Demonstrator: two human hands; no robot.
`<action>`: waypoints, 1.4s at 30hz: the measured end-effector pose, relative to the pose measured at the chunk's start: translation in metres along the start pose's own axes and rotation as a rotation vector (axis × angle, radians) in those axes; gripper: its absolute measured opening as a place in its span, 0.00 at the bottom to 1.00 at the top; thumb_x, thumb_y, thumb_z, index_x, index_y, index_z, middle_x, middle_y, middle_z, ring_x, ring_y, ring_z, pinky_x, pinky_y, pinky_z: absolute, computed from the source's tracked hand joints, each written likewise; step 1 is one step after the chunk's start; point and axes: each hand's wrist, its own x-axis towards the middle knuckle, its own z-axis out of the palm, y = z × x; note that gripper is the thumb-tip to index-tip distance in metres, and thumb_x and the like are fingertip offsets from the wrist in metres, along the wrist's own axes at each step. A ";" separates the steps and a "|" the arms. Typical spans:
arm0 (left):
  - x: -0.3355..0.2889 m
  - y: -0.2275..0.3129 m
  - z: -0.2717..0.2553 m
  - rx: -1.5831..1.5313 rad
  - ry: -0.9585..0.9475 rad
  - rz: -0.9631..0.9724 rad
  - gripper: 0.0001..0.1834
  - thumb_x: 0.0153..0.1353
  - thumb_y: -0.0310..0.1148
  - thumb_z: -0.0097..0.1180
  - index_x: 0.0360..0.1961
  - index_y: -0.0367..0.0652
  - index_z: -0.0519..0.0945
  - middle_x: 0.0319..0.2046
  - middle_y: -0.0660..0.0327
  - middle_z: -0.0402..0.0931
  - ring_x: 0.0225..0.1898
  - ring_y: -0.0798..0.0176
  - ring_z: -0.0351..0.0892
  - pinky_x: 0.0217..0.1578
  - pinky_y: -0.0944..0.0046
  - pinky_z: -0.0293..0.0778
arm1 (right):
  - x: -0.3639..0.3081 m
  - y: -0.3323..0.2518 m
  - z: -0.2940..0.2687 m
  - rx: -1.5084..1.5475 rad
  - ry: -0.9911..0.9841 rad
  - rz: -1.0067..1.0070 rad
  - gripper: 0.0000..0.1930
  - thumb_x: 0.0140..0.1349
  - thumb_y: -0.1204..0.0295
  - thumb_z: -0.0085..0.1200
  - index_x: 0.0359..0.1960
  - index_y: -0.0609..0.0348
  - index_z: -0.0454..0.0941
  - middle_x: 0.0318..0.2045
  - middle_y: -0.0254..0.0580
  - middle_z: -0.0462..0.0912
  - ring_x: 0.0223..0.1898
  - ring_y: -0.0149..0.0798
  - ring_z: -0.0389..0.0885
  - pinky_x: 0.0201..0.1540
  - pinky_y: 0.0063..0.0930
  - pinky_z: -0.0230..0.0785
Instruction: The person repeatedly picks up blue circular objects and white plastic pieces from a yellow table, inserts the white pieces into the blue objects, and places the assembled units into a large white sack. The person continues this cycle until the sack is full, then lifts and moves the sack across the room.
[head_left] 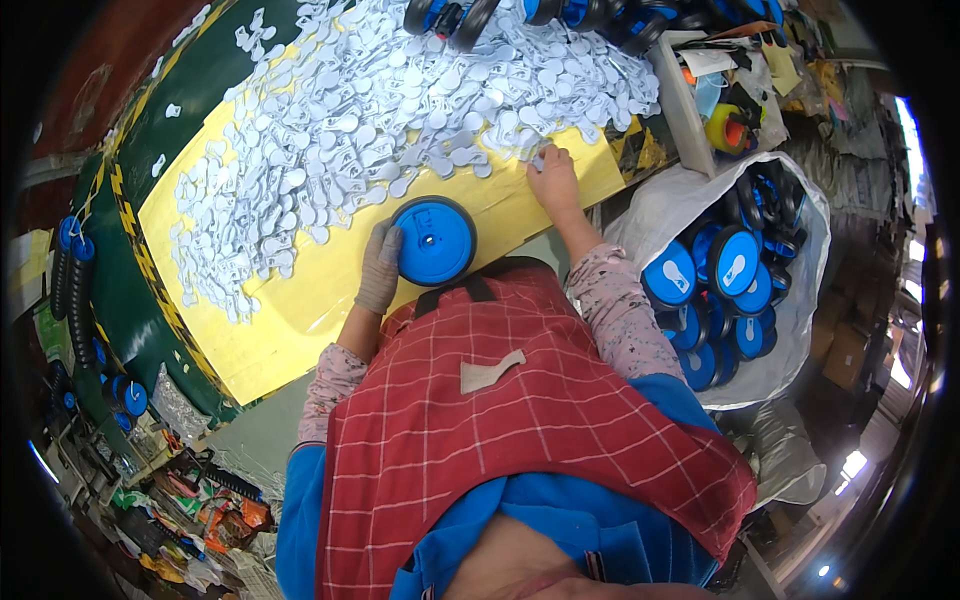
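My left hand [379, 268], in a pale glove, grips the left rim of a blue wheel [438, 242] with a black tyre. The wheel's flat blue face is turned up, with a recess and a small hub in its middle. It sits at the near edge of the yellow tabletop sheet [330, 318]. At the near right edge of a wide heap of pale grey plastic pieces [370, 115], my bare right hand [554, 182] is closed in a pinch. A small grey plastic piece [538, 162] shows at its fingertips.
To the right, a white sack [800, 330] holds many blue wheels, some with grey pieces on their faces. More black-and-blue wheels [455, 18] lie beyond the heap. A cluttered box [690, 110] stands at the far right. Striped tape [150, 260] edges the green tabletop.
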 end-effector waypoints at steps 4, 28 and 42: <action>-0.005 0.004 0.004 0.039 0.029 0.050 0.24 0.72 0.47 0.47 0.57 0.36 0.73 0.47 0.56 0.75 0.48 0.64 0.73 0.53 0.65 0.68 | -0.011 -0.017 0.004 0.175 -0.070 0.179 0.18 0.57 0.69 0.59 0.48 0.61 0.74 0.44 0.57 0.77 0.43 0.56 0.79 0.46 0.44 0.74; 0.013 -0.018 -0.014 -0.329 -0.272 -0.106 0.27 0.71 0.45 0.49 0.64 0.39 0.66 0.52 0.58 0.76 0.51 0.66 0.75 0.50 0.67 0.73 | -0.122 -0.184 -0.047 0.325 -0.036 -0.537 0.14 0.52 0.73 0.67 0.41 0.57 0.83 0.38 0.41 0.81 0.44 0.48 0.78 0.48 0.38 0.73; 0.001 0.005 -0.009 -0.280 -0.262 -0.192 0.29 0.65 0.39 0.60 0.59 0.30 0.67 0.48 0.53 0.76 0.46 0.64 0.77 0.48 0.66 0.75 | -0.023 -0.141 -0.022 0.694 -0.800 -0.159 0.28 0.47 0.60 0.71 0.49 0.57 0.80 0.44 0.50 0.83 0.45 0.48 0.82 0.50 0.36 0.74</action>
